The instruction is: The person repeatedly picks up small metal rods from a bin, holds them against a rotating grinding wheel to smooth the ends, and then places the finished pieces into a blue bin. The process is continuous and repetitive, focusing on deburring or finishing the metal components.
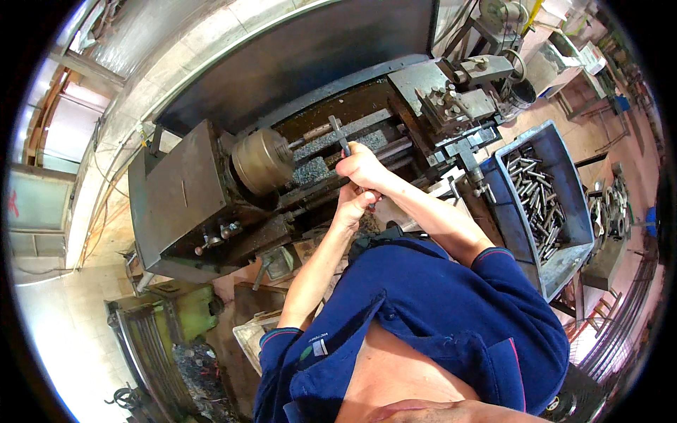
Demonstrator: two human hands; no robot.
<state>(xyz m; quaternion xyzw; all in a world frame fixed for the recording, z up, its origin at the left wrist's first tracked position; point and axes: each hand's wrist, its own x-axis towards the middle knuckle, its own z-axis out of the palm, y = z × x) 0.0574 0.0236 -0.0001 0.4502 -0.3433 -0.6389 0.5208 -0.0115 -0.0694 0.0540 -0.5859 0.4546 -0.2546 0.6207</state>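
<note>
My right hand (362,168) is closed around a slim metal tool with a short crosspiece (336,128) at its far end. I cannot make out its exact kind, since my fingers cover the middle. Just below, my left hand (354,206) is closed too, with thumb and fingers pressed together at the tool's dark near end. Both hands are in front of a lathe (185,194), over its bed. The round chuck (262,162) lies to the left of my hands, and the tool's far end appears beside it. Grey metal chips (310,170) lie on the bed.
The carriage and tool post (451,106) stand right of my hands. At my right, a blue bin (502,204) holds many short metal rods (537,201). A dark splash guard (303,63) rises behind the lathe. Lever knobs (211,241) stick out from the headstock's front.
</note>
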